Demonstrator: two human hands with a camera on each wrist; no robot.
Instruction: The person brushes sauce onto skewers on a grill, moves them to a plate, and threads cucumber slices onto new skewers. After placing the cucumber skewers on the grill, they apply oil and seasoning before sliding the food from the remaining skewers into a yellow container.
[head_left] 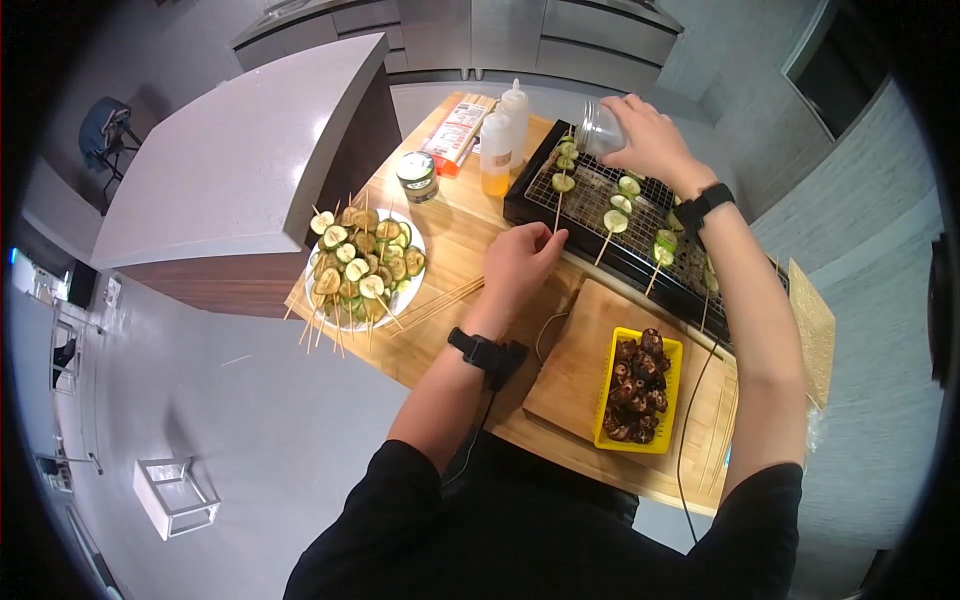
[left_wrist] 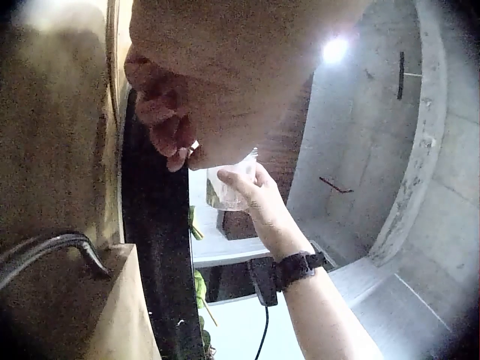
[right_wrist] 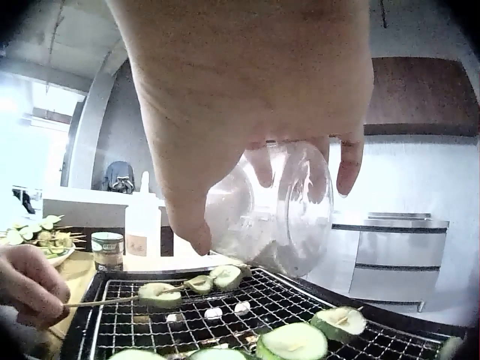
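My left hand (head_left: 520, 262) pinches the bare stick end of a skewer of zucchini slices (head_left: 563, 183) at the near left edge of the black grill (head_left: 527, 207). Over the grill, my right hand (head_left: 652, 142) grips a clear jar (head_left: 600, 130) that is tipped on its side, its mouth toward the left. In the right wrist view, pale matter lies low inside the jar (right_wrist: 289, 217), just above the skewered slices (right_wrist: 227, 277). Several more zucchini skewers (head_left: 615, 221) lie across the wire mesh, sticks pointing toward me.
On the left stands a white plate (head_left: 418, 230) heaped with zucchini skewers. A can (head_left: 417, 178), squeeze bottles (head_left: 495, 155) and a packet (head_left: 458, 132) stand behind it. In front of the grill, a yellow basket (head_left: 603, 437) of dark browned food rests on a cutting board (head_left: 565, 370).
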